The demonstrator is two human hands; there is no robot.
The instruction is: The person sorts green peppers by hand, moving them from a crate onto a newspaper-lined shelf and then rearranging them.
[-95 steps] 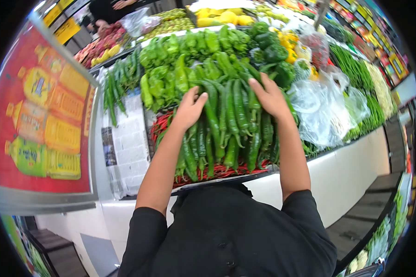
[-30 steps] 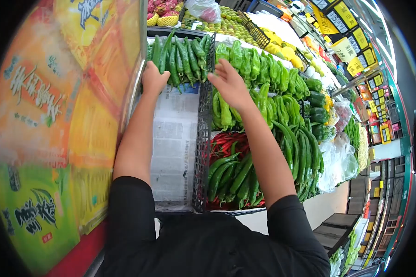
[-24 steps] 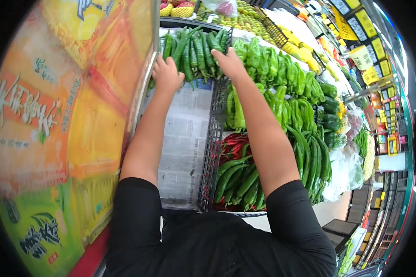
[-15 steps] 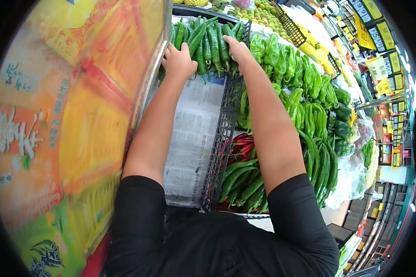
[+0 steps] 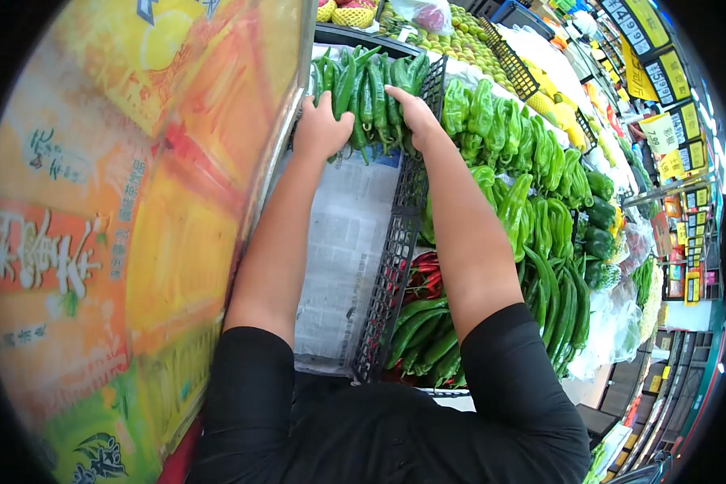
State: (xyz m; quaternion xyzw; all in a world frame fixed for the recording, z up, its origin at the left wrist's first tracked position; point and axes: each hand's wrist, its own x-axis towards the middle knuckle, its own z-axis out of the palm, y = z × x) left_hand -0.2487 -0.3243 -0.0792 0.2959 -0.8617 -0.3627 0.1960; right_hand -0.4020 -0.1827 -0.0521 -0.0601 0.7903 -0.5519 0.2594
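Observation:
A row of long green chili peppers [image 5: 369,98] lies side by side at the far end of a black plastic crate [image 5: 399,234]. My left hand [image 5: 323,129] presses against the row's left side, its thumb apart and its other fingertips partly hidden. On the other side, my right hand [image 5: 414,119] reaches over the peppers with one digit on top; the rest of its fingers go down out of sight. Between them the two hands clasp the row. Newspaper [image 5: 339,242] lines the near part of the crate.
A printed drink-carton panel [image 5: 137,226] stands close on the left. To the right are light green peppers [image 5: 500,121], red chilies [image 5: 426,274], more long green peppers [image 5: 419,335] and dark green peppers [image 5: 601,214]. Price signs [image 5: 661,133] hang farther right.
The view has shifted, so the crate and hands appear slightly lower and to the right. Both hands stay at the sides of the pepper row, with small finger shifts.

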